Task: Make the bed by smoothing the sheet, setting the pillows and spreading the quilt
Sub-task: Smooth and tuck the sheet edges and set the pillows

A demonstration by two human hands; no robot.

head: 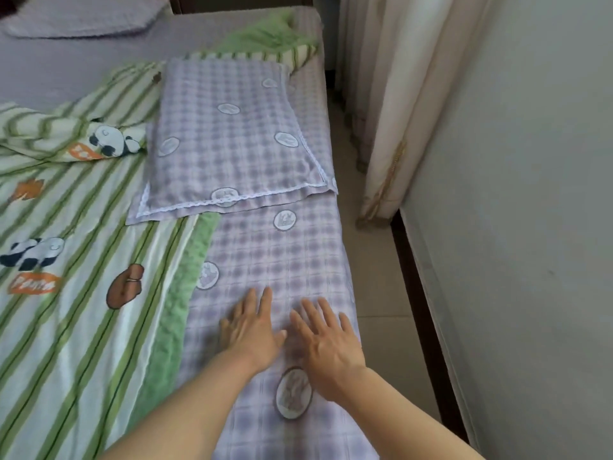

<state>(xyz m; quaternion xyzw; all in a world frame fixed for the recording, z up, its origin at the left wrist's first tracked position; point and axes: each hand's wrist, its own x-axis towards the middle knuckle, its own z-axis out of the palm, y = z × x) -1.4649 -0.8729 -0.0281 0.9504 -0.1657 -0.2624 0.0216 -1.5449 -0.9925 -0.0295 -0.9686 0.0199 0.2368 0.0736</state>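
Left hand point(249, 330) and right hand point(326, 340) flat with fingers spread, side by side, pressing the checked sheet point(282, 260) near the bed's right edge, matching pillow point(232, 137) just beyond, striped panda quilt point(76, 260) rumpled at left, second pillow point(83, 14) far left, curtain point(391, 94) at right.

Both hands lie flat on the checked sheet point(282, 260), fingers straight and spread. The left hand point(250, 330) and the right hand point(326, 340) are side by side, just apart. A checked pillow point(229, 134) sits further up the bed. The striped panda quilt point(76, 260) lies bunched to the left. Another pillow point(83, 14), maybe purple, is far back.
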